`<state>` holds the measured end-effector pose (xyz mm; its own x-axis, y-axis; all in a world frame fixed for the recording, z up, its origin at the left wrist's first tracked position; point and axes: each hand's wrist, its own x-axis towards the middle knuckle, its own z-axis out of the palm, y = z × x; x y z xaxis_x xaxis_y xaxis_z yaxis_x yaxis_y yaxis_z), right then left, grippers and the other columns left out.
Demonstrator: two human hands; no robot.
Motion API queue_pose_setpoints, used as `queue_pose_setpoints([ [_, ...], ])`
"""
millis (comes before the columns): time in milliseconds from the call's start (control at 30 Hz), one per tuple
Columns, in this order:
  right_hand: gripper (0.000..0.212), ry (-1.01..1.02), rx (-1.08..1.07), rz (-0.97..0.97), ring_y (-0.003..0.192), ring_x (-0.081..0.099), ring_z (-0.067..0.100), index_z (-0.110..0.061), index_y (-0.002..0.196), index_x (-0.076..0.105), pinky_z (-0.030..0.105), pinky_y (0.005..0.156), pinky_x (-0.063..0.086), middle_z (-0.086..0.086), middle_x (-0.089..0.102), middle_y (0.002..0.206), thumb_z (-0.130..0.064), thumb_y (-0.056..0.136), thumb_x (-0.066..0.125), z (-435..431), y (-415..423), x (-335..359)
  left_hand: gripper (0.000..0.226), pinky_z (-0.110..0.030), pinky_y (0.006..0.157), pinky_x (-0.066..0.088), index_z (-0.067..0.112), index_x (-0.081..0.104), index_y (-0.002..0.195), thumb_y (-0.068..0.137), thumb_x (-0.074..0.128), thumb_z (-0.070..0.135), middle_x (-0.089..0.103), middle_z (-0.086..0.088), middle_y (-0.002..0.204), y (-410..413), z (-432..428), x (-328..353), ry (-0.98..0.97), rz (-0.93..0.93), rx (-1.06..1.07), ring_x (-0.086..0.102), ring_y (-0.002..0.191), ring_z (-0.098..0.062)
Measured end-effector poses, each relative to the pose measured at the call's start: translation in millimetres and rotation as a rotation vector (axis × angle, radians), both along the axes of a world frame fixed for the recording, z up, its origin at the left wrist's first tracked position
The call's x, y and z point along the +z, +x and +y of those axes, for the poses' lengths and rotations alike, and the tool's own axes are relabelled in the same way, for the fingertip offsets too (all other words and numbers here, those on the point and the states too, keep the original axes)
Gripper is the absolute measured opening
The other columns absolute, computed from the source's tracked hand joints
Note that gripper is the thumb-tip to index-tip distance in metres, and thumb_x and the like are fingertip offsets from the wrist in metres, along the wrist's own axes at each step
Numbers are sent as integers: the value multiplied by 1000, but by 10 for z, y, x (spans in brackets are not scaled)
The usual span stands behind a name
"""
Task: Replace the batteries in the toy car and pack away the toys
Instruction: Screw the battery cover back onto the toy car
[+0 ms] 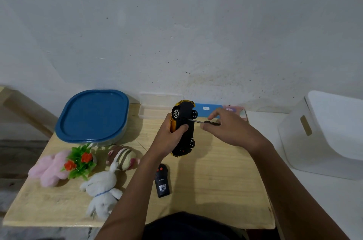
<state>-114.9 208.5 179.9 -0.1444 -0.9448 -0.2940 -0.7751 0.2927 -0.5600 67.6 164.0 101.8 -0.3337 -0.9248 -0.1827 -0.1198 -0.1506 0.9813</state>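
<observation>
Position: the car [183, 128] is held clear of the tabletop [216, 190] at the 12 o'clock side, black underside turned toward 3 o'clock. Its long axis runs 12 to 6 o'clock.

Left hand [169, 137]: fingers and thumb curled round the car's yellow body at mid-length, gripping it.

Right hand [231, 129]: thumb and fingers pinch the handle of one screwdriver [204, 122]. The shaft lies roughly 3 to 9 o'clock, across the car's axis, with its tip on the underside between the two upper wheels.

Key relation: the car lies at 9 o'clock from the right hand, which is the working hand. The step in hand appears to be undoing the battery cover. Whether the tip is seated in a screw cannot be told.

Count:
- Car: one; three wheels visible, the fourth hidden.
- Remote [162, 182]: one, at 6 o'clock from the car.
- Plush toys: three, pink [50, 169], striped [122, 156], white [102, 190], all toward 8 o'clock.
- Plastic plant [80, 159]: one.
- Blue-lidded tub [92, 116]: one, at 10 o'clock.
- White bin [324, 133]: one, at 3 o'clock.

No loose batteries can be made out.
</observation>
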Motion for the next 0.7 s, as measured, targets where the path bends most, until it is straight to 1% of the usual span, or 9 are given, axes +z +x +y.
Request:
queue_pose_setpoints([
  [67, 34, 43, 10, -23, 83, 61, 9, -29, 105, 49, 25, 64, 44, -7, 64, 95, -45, 84, 69, 11, -15, 6, 31, -23, 80, 49, 32, 51, 121, 92, 60, 23, 65, 6, 108, -1, -8, -6, 5, 11, 2, 63, 100, -6],
  [100, 30, 34, 21, -27, 84, 62, 9, -29, 101, 49, 25, 64, 45, -6, 65, 96, -40, 84, 70, 13, -21, 2, 31, -23, 80, 49, 32, 52, 121, 92, 60, 23, 65, 5, 109, 1, -12, -7, 8, 17, 4, 62, 100, -7],
  [233, 16, -102, -4, -80, 79, 60, 4, -25, 91, 58, 18, 60, 41, -8, 63, 91, -29, 85, 72, 31, -37, 18, 32, -23, 82, 49, 31, 52, 122, 92, 59, 23, 65, 4, 110, 10, -18, -17, 12, 27, -1, 62, 102, -9],
  [300, 13, -148, -16, -106, 79, 61, 4, -23, 90, 63, 17, 59, 41, -10, 65, 88, -30, 85, 73, 43, -28, 19, 32, -24, 83, 49, 30, 52, 122, 92, 59, 23, 65, 3, 110, 21, -19, -18, 12, 30, 2, 62, 103, -10],
  [400, 14, -132, 2, -79, 80, 64, 4, -26, 86, 66, 23, 65, 48, -11, 67, 81, -41, 88, 67, 51, -15, 10, 32, -23, 81, 48, 29, 53, 122, 92, 59, 21, 65, 2, 109, 39, -27, -17, 4, 39, 0, 62, 102, -11],
  [533, 33, -119, 7, -15, 64, 55, 8, -33, 69, 57, 28, 61, 41, -9, 56, 67, -47, 97, 48, 47, -9, 16, 33, -24, 84, 51, 34, 53, 122, 92, 60, 22, 66, 4, 109, 26, -18, -12, 2, 42, -14, 63, 101, -9],
  [567, 29, -104, -11, -37, 66, 54, 8, -32, 74, 58, 28, 61, 39, -9, 56, 70, -48, 97, 48, 49, -4, 26, 33, -24, 84, 51, 34, 53, 121, 92, 60, 23, 66, 4, 108, 17, -17, -10, -1, 43, -16, 63, 101, -9],
  [633, 21, -45, -62, -101, 78, 57, 8, -28, 94, 58, 25, 61, 39, -9, 60, 83, -49, 91, 59, 66, -5, 42, 32, -23, 82, 50, 33, 53, 121, 92, 60, 22, 66, 4, 108, 1, -18, -5, -7, 45, -17, 63, 100, -9],
  [700, 29, 31, -48, -133, 85, 60, 9, -28, 101, 51, 26, 64, 43, -6, 64, 94, -44, 85, 69, 88, -25, 47, 31, -24, 84, 50, 33, 53, 121, 92, 59, 22, 66, 3, 109, -1, -17, 5, -6, 47, -18, 63, 101, -10],
])
